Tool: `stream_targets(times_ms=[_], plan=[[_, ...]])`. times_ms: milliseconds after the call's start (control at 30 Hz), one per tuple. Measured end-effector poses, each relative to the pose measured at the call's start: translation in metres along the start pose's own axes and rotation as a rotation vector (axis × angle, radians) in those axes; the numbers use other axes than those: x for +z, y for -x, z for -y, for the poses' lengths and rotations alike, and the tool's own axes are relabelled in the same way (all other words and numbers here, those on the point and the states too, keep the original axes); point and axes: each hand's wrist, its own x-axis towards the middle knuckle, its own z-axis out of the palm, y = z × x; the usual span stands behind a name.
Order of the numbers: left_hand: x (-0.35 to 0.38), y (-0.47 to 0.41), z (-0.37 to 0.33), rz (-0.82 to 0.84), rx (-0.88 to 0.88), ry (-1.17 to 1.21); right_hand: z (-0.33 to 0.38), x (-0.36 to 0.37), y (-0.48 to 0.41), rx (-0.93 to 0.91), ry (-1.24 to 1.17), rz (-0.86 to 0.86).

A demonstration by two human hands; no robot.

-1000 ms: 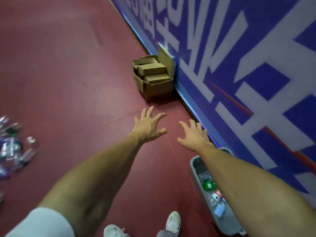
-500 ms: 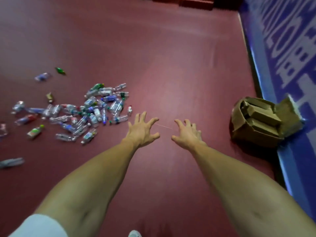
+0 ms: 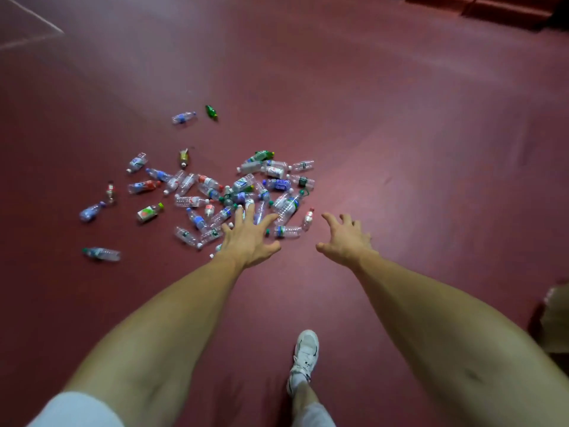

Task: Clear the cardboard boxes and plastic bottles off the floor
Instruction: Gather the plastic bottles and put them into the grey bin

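**A:** Floor (image 3: 400,134) first. What's on it?
**B:** It's dark red. The plastic bottles (image 3: 243,189) lie scattered across it ahead of me, thickest in the middle. A cardboard box (image 3: 557,328) shows at the right edge, beside my right arm.
**A:** And your fingers?
**B:** Nothing in them. My left hand (image 3: 249,238) is spread wide at the pile's near edge, and my right hand (image 3: 346,241) is half curled, clear of the bottles. My white shoe (image 3: 304,349) is between my forearms. One green bottle (image 3: 211,111) lies beyond the pile.
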Motion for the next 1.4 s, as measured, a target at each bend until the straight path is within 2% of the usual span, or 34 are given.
stream_targets(times_ms=[167, 433, 800, 1000, 1167, 1400], plan=[[-0.026, -0.101, 0.002, -0.005, -0.102, 0.076, 0.006, -0.032, -0.123, -0.068, 0.027, 0.032], [-0.06, -0.223, 0.001, 0.023, -0.16, 0.108, 0.01, -0.073, -0.249, -0.104, 0.059, 0.102], [-0.055, -0.4, 0.053, 0.089, -0.171, 0.163, 0.043, -0.074, -0.421, -0.092, 0.103, 0.169], [-0.021, -0.5, 0.099, 0.152, -0.193, 0.134, 0.062, -0.034, -0.522, -0.071, 0.109, 0.239], [0.014, -0.56, 0.105, 0.199, -0.18, 0.14, 0.049, 0.003, -0.581, -0.061, 0.123, 0.299], [0.134, -0.651, 0.123, 0.172, -0.228, 0.149, 0.012, 0.1, -0.701, -0.104, 0.13, 0.275]])
